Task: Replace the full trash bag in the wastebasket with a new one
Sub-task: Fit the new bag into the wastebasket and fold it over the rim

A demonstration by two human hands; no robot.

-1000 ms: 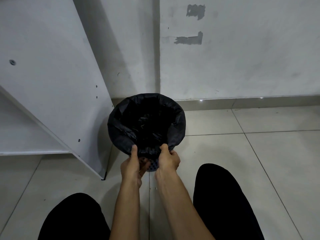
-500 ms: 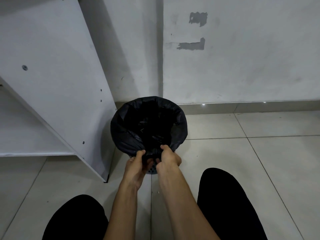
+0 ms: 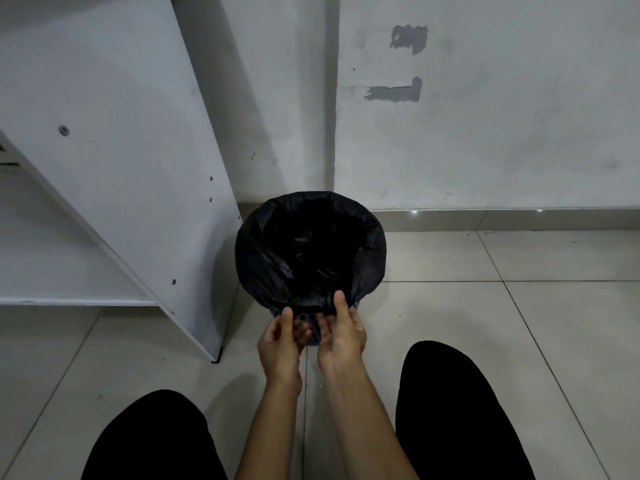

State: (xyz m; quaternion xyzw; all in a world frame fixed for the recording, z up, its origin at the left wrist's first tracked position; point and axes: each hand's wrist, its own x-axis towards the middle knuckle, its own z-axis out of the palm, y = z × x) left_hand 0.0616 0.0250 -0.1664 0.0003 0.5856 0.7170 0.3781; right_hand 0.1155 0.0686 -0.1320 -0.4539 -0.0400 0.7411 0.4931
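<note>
Both hands meet at the wastebasket's (image 3: 313,336) near side. The left hand (image 3: 278,342) and right hand (image 3: 341,336) each have loosely curled fingers touching the black trash bag's (image 3: 263,261) folded-over edge; a firm pinch cannot be told.

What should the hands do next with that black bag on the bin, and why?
Probably peel the near edge of the black bag up off the wastebasket rim. The bag is folded over the rim all round, and the left hand and right hand sit at the near edge, thumbs on the plastic, so lifting there would start freeing it.
</note>
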